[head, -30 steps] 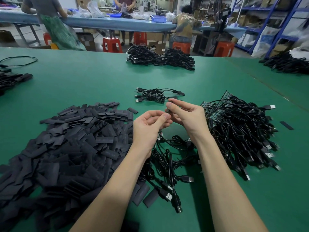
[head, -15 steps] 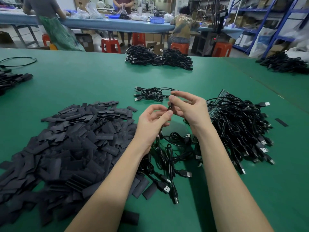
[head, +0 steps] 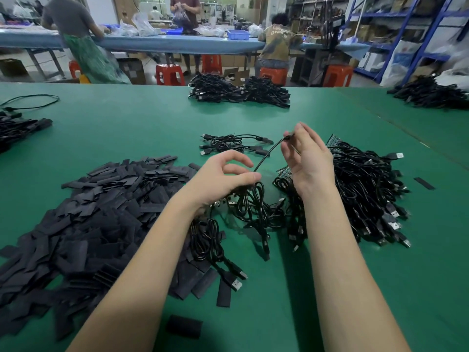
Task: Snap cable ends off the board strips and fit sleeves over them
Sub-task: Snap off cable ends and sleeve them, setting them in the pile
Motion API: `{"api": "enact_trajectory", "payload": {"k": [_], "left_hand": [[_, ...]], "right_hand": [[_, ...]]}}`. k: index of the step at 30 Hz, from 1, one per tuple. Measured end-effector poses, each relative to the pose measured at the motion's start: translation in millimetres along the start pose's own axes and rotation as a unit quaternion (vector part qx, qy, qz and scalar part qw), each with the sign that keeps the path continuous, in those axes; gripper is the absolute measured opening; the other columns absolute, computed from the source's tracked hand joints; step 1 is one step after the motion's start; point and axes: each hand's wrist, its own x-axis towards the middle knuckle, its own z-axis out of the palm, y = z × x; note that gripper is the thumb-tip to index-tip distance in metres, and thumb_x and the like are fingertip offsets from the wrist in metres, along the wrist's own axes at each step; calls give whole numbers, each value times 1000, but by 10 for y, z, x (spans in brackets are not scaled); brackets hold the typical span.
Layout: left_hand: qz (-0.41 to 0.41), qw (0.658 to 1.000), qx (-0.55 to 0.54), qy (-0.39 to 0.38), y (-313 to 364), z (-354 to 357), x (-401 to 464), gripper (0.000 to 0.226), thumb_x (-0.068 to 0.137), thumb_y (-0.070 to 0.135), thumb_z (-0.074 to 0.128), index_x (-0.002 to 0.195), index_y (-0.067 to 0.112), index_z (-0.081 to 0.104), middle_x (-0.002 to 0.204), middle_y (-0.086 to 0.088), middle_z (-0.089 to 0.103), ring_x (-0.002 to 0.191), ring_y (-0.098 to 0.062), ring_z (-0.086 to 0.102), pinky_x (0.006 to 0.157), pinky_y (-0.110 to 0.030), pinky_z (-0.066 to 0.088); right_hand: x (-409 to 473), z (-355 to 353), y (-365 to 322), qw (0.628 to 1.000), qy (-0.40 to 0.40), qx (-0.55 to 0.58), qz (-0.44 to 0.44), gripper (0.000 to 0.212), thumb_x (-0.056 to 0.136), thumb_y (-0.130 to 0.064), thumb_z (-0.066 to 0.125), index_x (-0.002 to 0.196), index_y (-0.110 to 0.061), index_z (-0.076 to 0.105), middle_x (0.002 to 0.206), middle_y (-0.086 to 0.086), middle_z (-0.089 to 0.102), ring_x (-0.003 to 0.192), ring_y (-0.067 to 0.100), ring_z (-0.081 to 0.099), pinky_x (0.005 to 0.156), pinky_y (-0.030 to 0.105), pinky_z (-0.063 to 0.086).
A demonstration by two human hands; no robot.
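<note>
- green table (head: 127, 128) bears a wide heap of flat matte black sleeves (head: 83, 219) at the left and a tangled glossy cable pile (head: 368, 194) on green board strips (head: 335, 143) at the right
- small cable bundle (head: 233, 144) lies beyond the hands
- right hand (head: 308, 161) fingertips pinch the raised cable end (head: 288, 136)
- left hand (head: 223, 179) thumb and forefinger close on the thin round cable (head: 266, 156) lower down, other fingers curled apart

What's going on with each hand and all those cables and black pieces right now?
Right hand: raised, pinching a cable end.
Held cable: taut between both hands.
Left hand: grip closed on the cable.
Sleeves: loose heap.
Cable pile: tangled, some on board strips.
</note>
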Motion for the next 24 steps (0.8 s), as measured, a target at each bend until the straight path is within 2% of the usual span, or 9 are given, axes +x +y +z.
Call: {"api": "enact_trajectory", "payload": {"k": [3,7,10,12,14,16,19,22,24], "left_hand": [[31,997,66,5,45,-12,-19,12,80,28,84,87,25,74,80,7,76,75,-2,69,70,-12,48],[17,980,198,-12,81,-74,-78,10,86,46,75,86,37,74,87,10,73,71,-4,63,70,-28,51],[-37,961,263,-72,129,-195,-92,12,95,44,65,95,34,70,93,2,72,77,-16,66,82,-38,57],[-86,959,246,-112,129,-238,-127,17,95,37,66,99,20,68,82,-1,71,76,-20,72,73,-33,60],[-140,964,160,-158,133,-247,-166,24,93,29,70,101,6,63,75,-5,72,78,-25,75,68,-29,61],[-180,956,115,-200,152,-246,-202,33,88,28,75,102,3,59,82,-13,76,88,-30,76,76,-32,62],[-201,942,162,-217,176,-206,-214,48,74,33,88,98,6,56,81,-6,77,92,-30,76,89,-39,60],[-173,944,204,-191,154,-92,-196,37,80,21,85,96,4,57,69,-3,70,78,-30,73,91,-42,58],[-162,954,178,-179,137,-40,-189,27,85,10,79,97,2,56,75,-11,59,74,-26,62,92,-47,58]], "right_hand": [[-6,-24,8,996,-57,-61,29,17,96,-11,68,112,-11,62,81,7,73,67,14,71,63,22,58],[-26,-1,37,991,-55,-122,-2,29,93,-4,68,120,-9,61,80,9,73,64,16,70,61,22,57],[-36,-19,41,974,-100,-203,-5,31,94,-7,69,122,-11,59,80,5,76,65,17,70,61,23,58],[-46,-32,48,950,-119,-288,-21,31,93,-11,70,122,-14,59,81,3,78,57,13,66,55,21,54],[-53,-32,57,933,-121,-336,-33,31,92,-10,71,120,-14,59,86,9,77,52,12,63,51,20,51],[-59,-34,65,928,-133,-346,-19,32,91,-6,72,120,-11,59,87,15,75,51,14,64,50,22,52],[-65,-46,68,909,-165,-383,19,32,90,-4,73,118,-9,58,86,17,73,54,19,68,54,27,58],[-61,-64,45,896,-165,-411,26,30,90,-5,73,116,-9,59,86,16,74,56,20,69,57,30,60],[-47,-75,31,906,-144,-398,22,30,90,-4,72,116,-8,59,85,16,73,53,19,68,54,28,59]]}}
